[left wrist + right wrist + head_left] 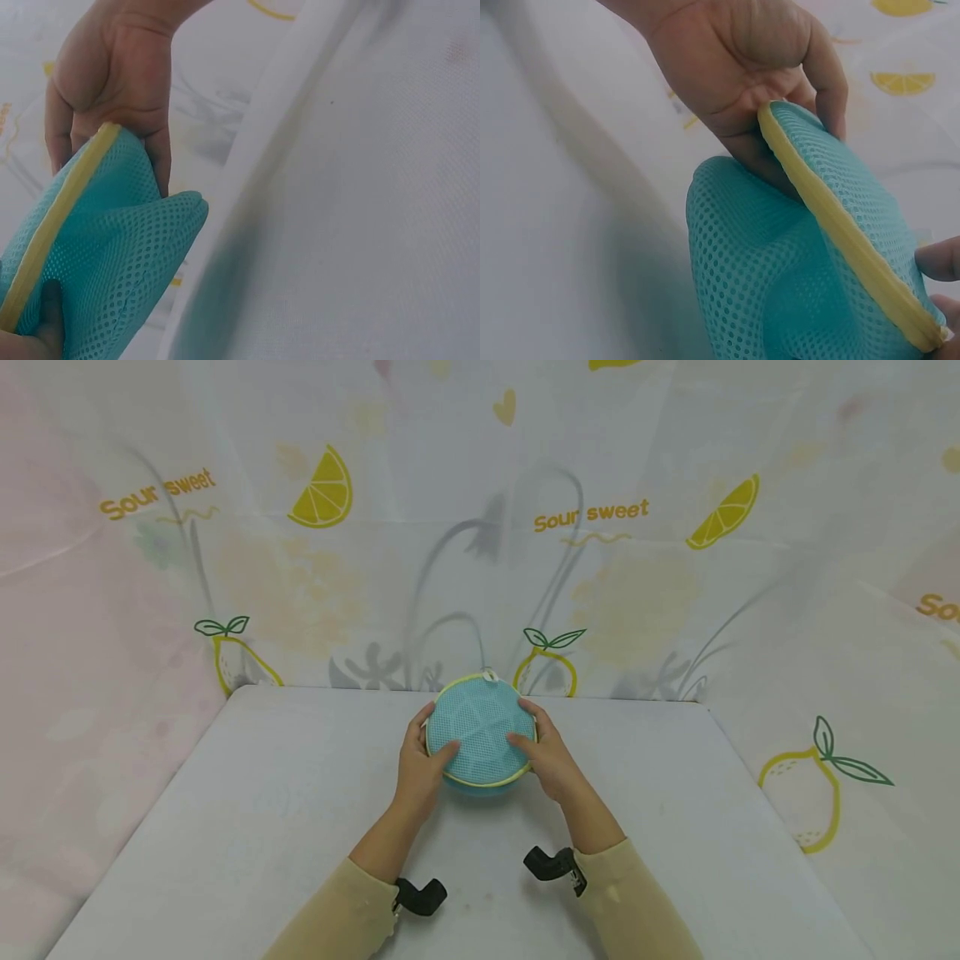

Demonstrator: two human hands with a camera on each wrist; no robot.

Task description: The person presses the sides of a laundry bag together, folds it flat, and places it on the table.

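Filling the scene behind everything, here's a pale, lemon-patterned fabric backdrop, lettered "Sour sweet" in orange, spreading across the back and both sides. Below it sits a flat white table, its far edge meeting the cloth. In from the near side come two sleeves of plain beige fabric, the left one and the right one, angling towards each other. And there, at the middle of the far half of the table, is a round turquoise mesh pouch, its broad face turned up to the person and its soft side dented by folds. It's a two-handed grip! The left hand grasps one side, thumb laid over the mesh; the right hand mirrors it opposite, thumb pointing inward, fingers behind the edge. Near the cuffs, two angled black mounts, one on the left, one on the right, jut inward. Slimmer now, a yellow fabric trim circles the pouch, and smallest of all, a little white tab sits at its far edge.
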